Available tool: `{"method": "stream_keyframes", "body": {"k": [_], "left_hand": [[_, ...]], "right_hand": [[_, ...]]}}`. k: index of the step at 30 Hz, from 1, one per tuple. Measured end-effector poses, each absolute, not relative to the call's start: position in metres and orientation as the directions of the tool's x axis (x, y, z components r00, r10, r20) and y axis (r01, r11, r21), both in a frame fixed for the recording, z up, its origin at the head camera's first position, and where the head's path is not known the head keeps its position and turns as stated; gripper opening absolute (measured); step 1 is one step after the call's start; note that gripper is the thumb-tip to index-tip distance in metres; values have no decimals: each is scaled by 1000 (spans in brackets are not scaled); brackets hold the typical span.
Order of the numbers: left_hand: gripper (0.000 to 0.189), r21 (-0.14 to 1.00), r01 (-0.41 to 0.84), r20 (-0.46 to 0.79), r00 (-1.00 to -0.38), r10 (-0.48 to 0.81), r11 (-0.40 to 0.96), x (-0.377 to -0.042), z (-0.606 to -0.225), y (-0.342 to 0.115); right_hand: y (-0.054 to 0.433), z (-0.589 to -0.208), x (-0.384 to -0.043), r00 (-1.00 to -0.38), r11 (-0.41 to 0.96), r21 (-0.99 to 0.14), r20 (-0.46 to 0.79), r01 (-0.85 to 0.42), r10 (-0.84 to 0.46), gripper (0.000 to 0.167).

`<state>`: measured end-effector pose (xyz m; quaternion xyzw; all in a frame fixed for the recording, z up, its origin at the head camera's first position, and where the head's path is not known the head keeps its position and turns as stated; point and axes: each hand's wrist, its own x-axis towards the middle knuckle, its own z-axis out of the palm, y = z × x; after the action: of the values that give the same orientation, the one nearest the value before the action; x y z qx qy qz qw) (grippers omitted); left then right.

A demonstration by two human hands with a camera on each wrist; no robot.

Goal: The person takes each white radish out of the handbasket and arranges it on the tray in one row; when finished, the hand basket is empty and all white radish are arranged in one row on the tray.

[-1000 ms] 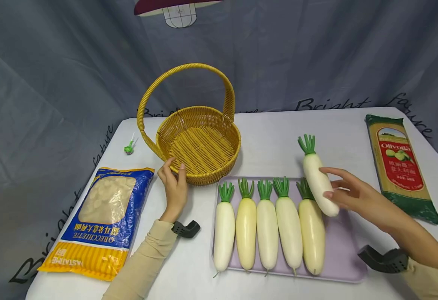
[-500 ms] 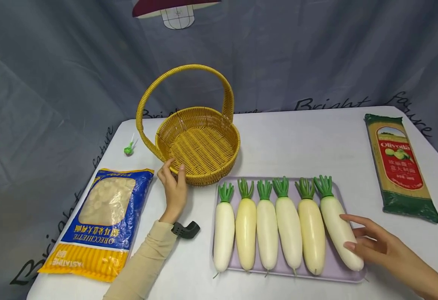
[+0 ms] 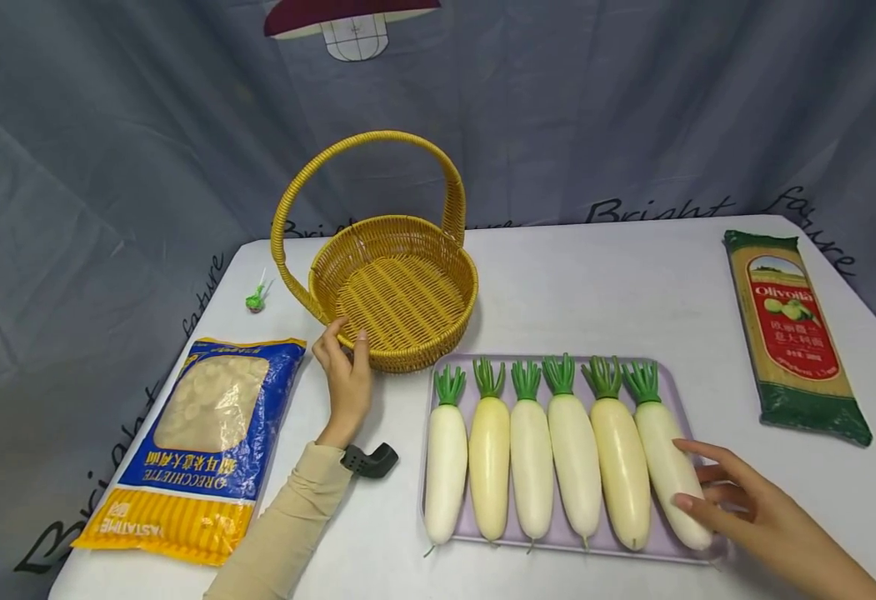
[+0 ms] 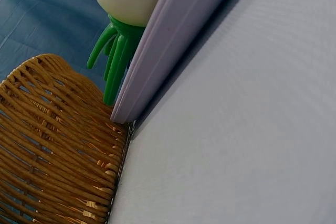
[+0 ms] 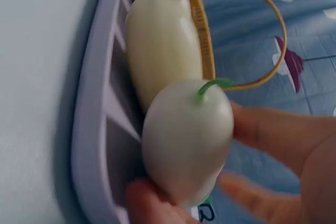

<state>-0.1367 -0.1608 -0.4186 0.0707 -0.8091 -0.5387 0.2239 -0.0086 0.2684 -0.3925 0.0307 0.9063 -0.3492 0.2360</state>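
Several white radishes with green tops lie side by side on a lilac tray [image 3: 688, 433]. My right hand [image 3: 756, 508] holds the rightmost white radish [image 3: 670, 467], which rests on the tray; in the right wrist view, fingers lie on both sides of this radish [image 5: 186, 140]. A yellower radish [image 3: 620, 471] lies just left of it. My left hand [image 3: 345, 383] holds the near rim of a yellow wicker basket [image 3: 407, 358], with its fingertips over the edge. No radish is inside the basket. The left wrist view shows the basket's woven side [image 4: 58, 145] against the tray corner, without the hand.
A blue and yellow bag of orecchiette pasta [image 3: 197, 450] lies at the left, with a small green-wrapped lollipop [image 3: 255, 300] behind it. On the right is a green and red pasta pack [image 3: 798, 333]. A grey printed curtain [image 3: 558, 108] hangs behind the white table [image 3: 595, 283].
My right hand has lowered the white radish from above the tray into the right end of the row, then shifted it slightly left. My left hand has stayed on the basket rim.
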Motion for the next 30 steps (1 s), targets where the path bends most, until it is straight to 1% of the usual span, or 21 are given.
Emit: {"method": "stream_keyframes", "body": {"k": [4, 7, 14, 19, 22, 25, 28, 30], "left_hand": [[39, 904, 125, 281, -895, -346, 409, -136, -418, -160], [40, 903, 125, 281, -895, -346, 412, -136, -419, -159], [44, 897, 119, 279, -900, -336, 426, -137, -417, -159], [52, 876, 65, 230, -927, -296, 477, -135, -413, -161], [63, 822, 4, 177, -952, -249, 569, -130, -406, -164], [79, 725, -60, 89, -980, -180, 686, -124, -393, -167], [90, 621, -111, -23, -992, -124, 776, -117, -375, -171], [94, 562, -124, -74, -992, -99, 818, -113, -362, -171]], "right_hand": [[266, -389, -10, -884, 787, -581, -456, 208, -103, 83], [267, -387, -12, -887, 819, -543, -452, 186, -99, 82], [273, -385, -13, -945, 820, -564, -311, 98, -101, 63], [274, -386, -15, -957, 818, -569, -275, 81, -97, 59], [274, -387, -16, -971, 805, -592, -212, 39, -109, 57], [273, -387, -18, -982, 787, -616, -152, 5, -113, 57], [272, -384, -20, -985, 789, -615, -145, 12, -98, 60], [272, -382, -23, -986, 794, -608, -144, 19, -87, 61]]}}
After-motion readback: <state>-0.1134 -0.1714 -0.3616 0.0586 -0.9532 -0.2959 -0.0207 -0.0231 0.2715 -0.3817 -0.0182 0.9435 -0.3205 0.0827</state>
